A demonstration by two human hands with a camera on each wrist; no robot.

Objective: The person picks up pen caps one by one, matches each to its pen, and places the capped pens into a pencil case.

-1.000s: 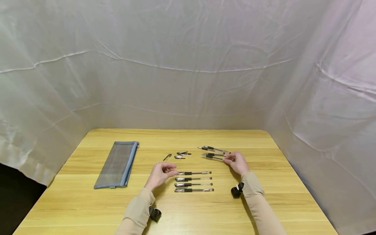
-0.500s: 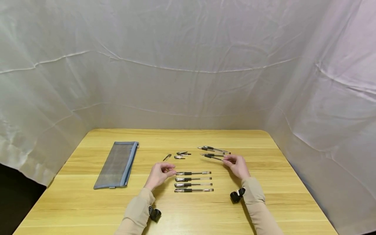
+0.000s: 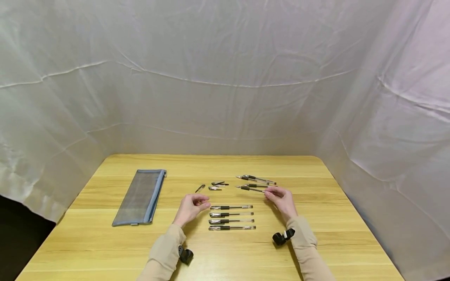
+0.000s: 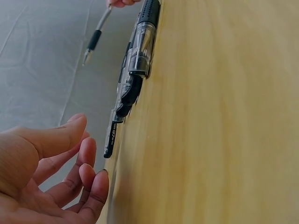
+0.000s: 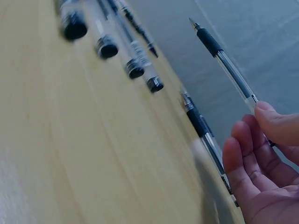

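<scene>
My right hand (image 3: pixel 283 201) pinches the back end of an uncapped gel pen (image 5: pixel 219 53) between thumb and fingers. That pen is raised off the table, its tip pointing left in the head view. Near it lie three other uncapped pens (image 3: pixel 260 180). My left hand (image 3: pixel 191 208) holds nothing; its fingers are loosely bent beside the cap end of the farthest capped pen (image 3: pixel 232 207). Several capped pens (image 3: pixel 232 227) lie in a row between the hands. In the left wrist view, a gap shows between the left thumb and fingers (image 4: pixel 74 179).
Several loose pen caps (image 3: pixel 215 188) lie beyond the left hand. A grey mesh zip pouch (image 3: pixel 138 197) with blue edging lies flat at the left of the wooden table (image 3: pixel 105 249). Pale cloth (image 3: pixel 225 109) hangs around the back and sides.
My right hand has lifted the uncapped pen away from the others, shifting it slightly left and toward me. My left hand has hardly moved.
</scene>
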